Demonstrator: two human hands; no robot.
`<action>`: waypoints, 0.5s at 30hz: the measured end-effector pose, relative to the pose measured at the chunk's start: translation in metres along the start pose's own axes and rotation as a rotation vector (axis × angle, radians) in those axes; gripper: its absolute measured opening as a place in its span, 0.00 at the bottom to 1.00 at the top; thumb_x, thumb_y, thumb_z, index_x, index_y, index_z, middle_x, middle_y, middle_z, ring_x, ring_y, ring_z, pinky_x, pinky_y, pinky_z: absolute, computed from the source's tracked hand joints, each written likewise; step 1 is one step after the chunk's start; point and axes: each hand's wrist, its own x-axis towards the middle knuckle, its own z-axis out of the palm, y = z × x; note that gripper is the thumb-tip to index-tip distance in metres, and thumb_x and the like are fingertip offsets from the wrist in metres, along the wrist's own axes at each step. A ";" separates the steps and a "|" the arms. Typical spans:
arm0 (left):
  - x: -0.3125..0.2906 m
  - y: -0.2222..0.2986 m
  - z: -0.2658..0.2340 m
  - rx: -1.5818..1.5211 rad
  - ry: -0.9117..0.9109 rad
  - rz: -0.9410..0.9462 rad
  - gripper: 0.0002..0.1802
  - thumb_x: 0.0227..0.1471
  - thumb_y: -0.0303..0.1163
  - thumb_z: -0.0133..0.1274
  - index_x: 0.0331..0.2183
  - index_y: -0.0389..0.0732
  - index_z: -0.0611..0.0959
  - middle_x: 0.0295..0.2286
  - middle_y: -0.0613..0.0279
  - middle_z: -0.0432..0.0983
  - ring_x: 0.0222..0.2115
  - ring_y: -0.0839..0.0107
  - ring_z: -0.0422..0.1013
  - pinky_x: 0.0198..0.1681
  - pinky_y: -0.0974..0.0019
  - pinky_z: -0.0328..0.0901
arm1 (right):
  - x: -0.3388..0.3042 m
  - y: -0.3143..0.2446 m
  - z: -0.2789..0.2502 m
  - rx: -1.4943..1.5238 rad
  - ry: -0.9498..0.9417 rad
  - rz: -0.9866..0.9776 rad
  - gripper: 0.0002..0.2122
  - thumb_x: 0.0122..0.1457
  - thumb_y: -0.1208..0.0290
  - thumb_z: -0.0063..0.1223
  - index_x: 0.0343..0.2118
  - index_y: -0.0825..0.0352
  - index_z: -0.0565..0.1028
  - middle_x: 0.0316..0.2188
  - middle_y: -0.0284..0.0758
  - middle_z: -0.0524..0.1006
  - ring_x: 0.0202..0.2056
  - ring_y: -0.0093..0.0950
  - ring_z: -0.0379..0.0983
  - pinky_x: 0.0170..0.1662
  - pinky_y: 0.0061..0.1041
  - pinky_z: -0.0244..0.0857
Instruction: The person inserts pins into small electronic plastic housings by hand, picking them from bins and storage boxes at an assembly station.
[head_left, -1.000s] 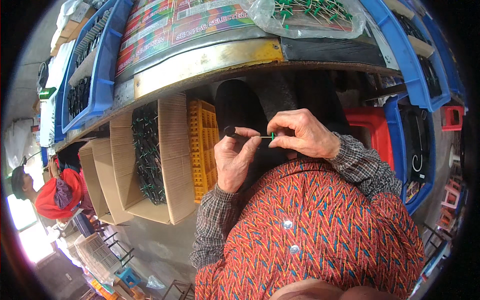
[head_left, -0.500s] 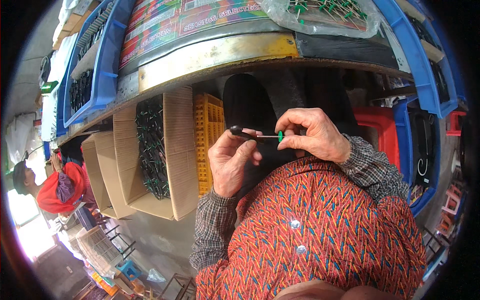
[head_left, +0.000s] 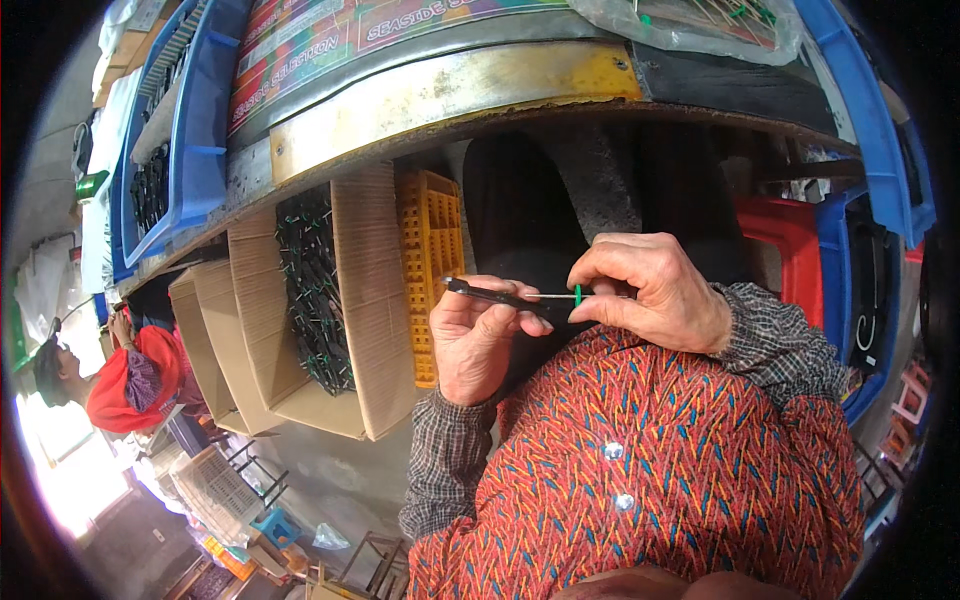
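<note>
Between the fingers of my left hand (head_left: 470, 345) is a slim black plastic handle (head_left: 486, 292), held nearly level. My right hand (head_left: 655, 292) pinches a thin metal rod with a small green disc (head_left: 578, 296) on it. The rod's left end meets the right end of the handle at my left fingertips; whether it sits inside cannot be made out. Both hands are above my lap, below the table edge. On the table at the far right, a clear plastic bag (head_left: 690, 42) holds several similar rods with green parts.
A cardboard box (head_left: 375, 300) of black pieces with green tips stands left, beside an orange crate (head_left: 432, 270). Blue trays (head_left: 205, 170) of black parts flank the metal-edged table (head_left: 450, 100). A red stool (head_left: 790, 235) is right. Another person (head_left: 140, 375) sits far left.
The black handle has turned from a tilt to lie more nearly in line with the rod. The whole view has shifted, so both hands appear a little farther right and lower.
</note>
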 end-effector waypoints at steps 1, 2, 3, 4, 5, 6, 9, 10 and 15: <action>0.000 -0.002 -0.003 -0.038 0.003 0.005 0.11 0.53 0.24 0.52 0.39 0.33 0.73 0.36 0.46 0.75 0.27 0.64 0.75 0.35 0.58 0.73 | 0.001 0.000 0.001 0.005 -0.001 0.004 0.10 0.46 0.74 0.64 0.29 0.71 0.74 0.20 0.33 0.70 0.20 0.22 0.67 0.22 0.21 0.60; 0.000 -0.003 -0.005 -0.075 0.006 0.009 0.11 0.53 0.26 0.53 0.39 0.33 0.73 0.36 0.45 0.74 0.27 0.64 0.75 0.34 0.57 0.73 | 0.003 -0.001 0.003 0.000 -0.008 0.002 0.11 0.46 0.74 0.64 0.29 0.71 0.74 0.20 0.33 0.69 0.20 0.22 0.67 0.22 0.22 0.60; -0.001 -0.004 -0.007 -0.075 0.012 0.005 0.11 0.53 0.26 0.53 0.39 0.33 0.73 0.36 0.45 0.74 0.27 0.64 0.75 0.34 0.57 0.73 | 0.005 -0.001 0.004 -0.005 -0.015 0.001 0.11 0.46 0.74 0.64 0.29 0.71 0.74 0.19 0.33 0.69 0.20 0.22 0.67 0.22 0.22 0.60; -0.001 -0.005 -0.008 -0.113 0.019 0.001 0.11 0.53 0.26 0.53 0.39 0.33 0.73 0.35 0.46 0.74 0.27 0.64 0.75 0.34 0.57 0.73 | 0.006 0.000 0.006 0.000 -0.017 0.004 0.11 0.46 0.74 0.64 0.29 0.71 0.74 0.19 0.33 0.69 0.20 0.22 0.67 0.22 0.22 0.60; 0.000 -0.006 -0.009 -0.153 0.024 -0.004 0.12 0.53 0.27 0.54 0.39 0.33 0.73 0.35 0.46 0.74 0.26 0.65 0.74 0.33 0.57 0.73 | 0.008 0.001 0.007 -0.006 -0.017 -0.001 0.11 0.46 0.74 0.64 0.29 0.71 0.74 0.19 0.33 0.69 0.20 0.22 0.67 0.22 0.22 0.60; 0.001 -0.007 -0.011 -0.154 0.028 -0.010 0.12 0.53 0.27 0.54 0.39 0.33 0.73 0.35 0.46 0.74 0.26 0.65 0.74 0.33 0.57 0.73 | 0.009 0.002 0.008 -0.012 -0.017 -0.006 0.11 0.46 0.74 0.64 0.29 0.71 0.74 0.19 0.33 0.69 0.19 0.22 0.67 0.21 0.22 0.59; 0.003 -0.012 -0.018 -0.200 0.020 -0.006 0.12 0.53 0.28 0.54 0.39 0.35 0.73 0.32 0.48 0.74 0.25 0.66 0.73 0.32 0.58 0.73 | 0.015 0.002 0.011 -0.010 -0.033 0.011 0.11 0.45 0.74 0.63 0.30 0.71 0.74 0.20 0.33 0.69 0.19 0.23 0.67 0.21 0.23 0.59; 0.003 -0.013 -0.021 -0.212 0.009 0.005 0.11 0.53 0.28 0.53 0.39 0.35 0.73 0.31 0.48 0.73 0.25 0.66 0.73 0.32 0.59 0.72 | 0.016 0.003 0.013 -0.008 -0.036 0.017 0.11 0.45 0.74 0.63 0.30 0.71 0.74 0.20 0.33 0.69 0.19 0.23 0.67 0.21 0.23 0.59; 0.005 -0.018 -0.030 -0.242 -0.011 0.010 0.10 0.54 0.29 0.53 0.38 0.36 0.73 0.29 0.49 0.73 0.25 0.66 0.73 0.32 0.59 0.72 | 0.025 -0.001 0.015 0.001 -0.111 0.068 0.09 0.46 0.75 0.59 0.28 0.71 0.71 0.23 0.41 0.71 0.25 0.40 0.71 0.27 0.34 0.63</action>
